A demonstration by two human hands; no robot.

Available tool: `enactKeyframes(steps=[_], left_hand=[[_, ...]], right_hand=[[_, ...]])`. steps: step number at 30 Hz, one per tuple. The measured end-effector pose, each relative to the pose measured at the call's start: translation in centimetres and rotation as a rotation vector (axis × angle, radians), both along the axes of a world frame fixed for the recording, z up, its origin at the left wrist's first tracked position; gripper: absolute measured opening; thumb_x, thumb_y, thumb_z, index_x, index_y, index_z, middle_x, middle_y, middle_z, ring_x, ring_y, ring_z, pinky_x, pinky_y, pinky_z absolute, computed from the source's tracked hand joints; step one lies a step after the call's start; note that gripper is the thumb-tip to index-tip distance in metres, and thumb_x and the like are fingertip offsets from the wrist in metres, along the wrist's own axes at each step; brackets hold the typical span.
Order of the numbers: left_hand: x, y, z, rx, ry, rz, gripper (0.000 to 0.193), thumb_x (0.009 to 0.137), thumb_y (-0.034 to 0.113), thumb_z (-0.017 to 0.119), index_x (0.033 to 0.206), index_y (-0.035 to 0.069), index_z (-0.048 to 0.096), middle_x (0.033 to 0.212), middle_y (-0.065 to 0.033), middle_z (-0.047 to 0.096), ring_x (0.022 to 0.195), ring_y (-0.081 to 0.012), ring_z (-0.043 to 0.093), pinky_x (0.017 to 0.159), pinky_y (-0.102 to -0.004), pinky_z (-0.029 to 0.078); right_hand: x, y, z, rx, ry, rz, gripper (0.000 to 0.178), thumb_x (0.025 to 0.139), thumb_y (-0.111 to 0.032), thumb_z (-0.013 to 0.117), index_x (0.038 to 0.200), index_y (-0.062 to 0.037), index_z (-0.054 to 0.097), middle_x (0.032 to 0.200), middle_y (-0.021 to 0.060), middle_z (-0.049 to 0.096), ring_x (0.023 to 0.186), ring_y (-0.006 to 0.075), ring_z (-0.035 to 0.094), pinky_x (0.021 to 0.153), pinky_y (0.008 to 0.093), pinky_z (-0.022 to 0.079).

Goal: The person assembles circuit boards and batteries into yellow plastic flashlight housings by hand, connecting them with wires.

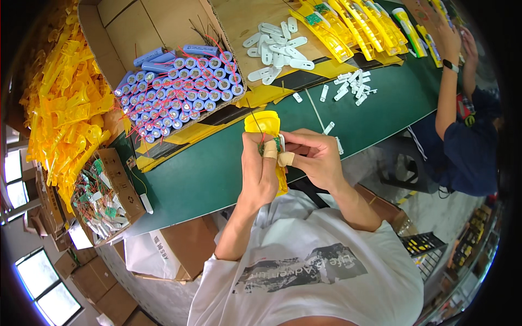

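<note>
Currently, left hand (259, 169): wrapped around the yellow casing (262, 121), gripping it; tape (269, 149) on one digit.
Right hand (317, 158): fingers bent in at the casing's right side, thumb also taped; contact point hidden, can't tell whether it is pinching or only touching.
Casing position: between the two hands, over the near edge of the green table (209, 179). Wide scooped end sticks out beyond the fingers, away from the body; other end shows below them, between the wrists.
Green circuit board (278, 143): at the casing, between the fingertips of both hands, mostly covered by them.
Dark wire (255, 118): rises from the left fingers, passes across the scooped end.
Small white parts (356, 87): scattered on the table, beyond the right hand; a few strays nearer to it.
Flat white oval pieces (274, 50): heaped farther out.
Cardboard box (128, 31): ahead and left, holds blue cells (190, 81), most upright, red leads across the tops.
Yellow shells (356, 30): lined up at the far right, some with boards.
Yellow part pile (65, 103): far left.
Co-worker (468, 149): right side, dark top, wristband on one arm.
</note>
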State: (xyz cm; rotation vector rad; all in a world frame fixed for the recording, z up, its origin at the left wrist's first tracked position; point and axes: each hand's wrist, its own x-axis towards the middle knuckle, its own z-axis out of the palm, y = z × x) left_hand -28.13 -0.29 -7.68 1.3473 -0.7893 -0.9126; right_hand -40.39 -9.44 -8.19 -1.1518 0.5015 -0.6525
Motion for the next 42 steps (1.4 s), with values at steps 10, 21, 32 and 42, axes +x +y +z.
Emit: enactKeyframes(steps=[10,21,32,42], left_hand=[[-0.6,0.0,0.1,-0.001,0.012,0.053,0.006,0.105,0.011,0.038,0.109,0.006,0.036,0.099,-0.0118,0.052,0.069,-0.0126,0.055,0.056,-0.0265,0.051],[-0.1,-0.1,0.3,-0.005,0.005,0.013,0.007,0.106,0.01,0.038,0.111,0.006,0.036,0.096,-0.0101,0.054,0.069,-0.0128,0.056,0.06,-0.027,0.049],[-1.1,-1.5,-0.1,-0.104,-0.357,0.216,0.01,0.102,0.005,0.046,0.11,0.0,0.045,0.102,-0.0108,0.046,0.094,-0.018,0.048,0.084,-0.0321,0.043],[-3.4,-3.7,1.8,-0.359,0.137,0.29,0.075,0.094,0.011,0.056,0.154,0.013,0.011,0.114,-0.0178,0.054,0.077,-0.0206,0.06,0.071,-0.0289,0.051]], right_hand=[[-0.4,-0.1,0.8,-0.294,0.128,-0.01,0.038,0.083,0.007,0.071,0.121,0.0019,0.066,0.113,0.0143,0.068,0.093,0.0176,0.071,0.078,0.0268,0.059],[0.4,0.4,1.6,-0.184,0.164,-0.059,0.031,0.091,0.0,0.066,0.121,0.004,0.065,0.118,0.0128,0.068,0.085,0.0121,0.068,0.069,0.0248,0.057],[-0.6,-0.3,3.5,-0.784,0.265,-0.087,0.039,0.082,0.003,0.061,0.121,0.0089,0.06,0.119,0.0199,0.063,0.098,0.0346,0.062,0.086,0.0382,0.052],[-2.7,-0.3,3.8,-0.383,0.229,-0.029,0.038,0.092,-0.006,0.063,0.129,0.0001,0.059,0.118,0.0131,0.063,0.104,0.021,0.064,0.088,0.0323,0.052]])
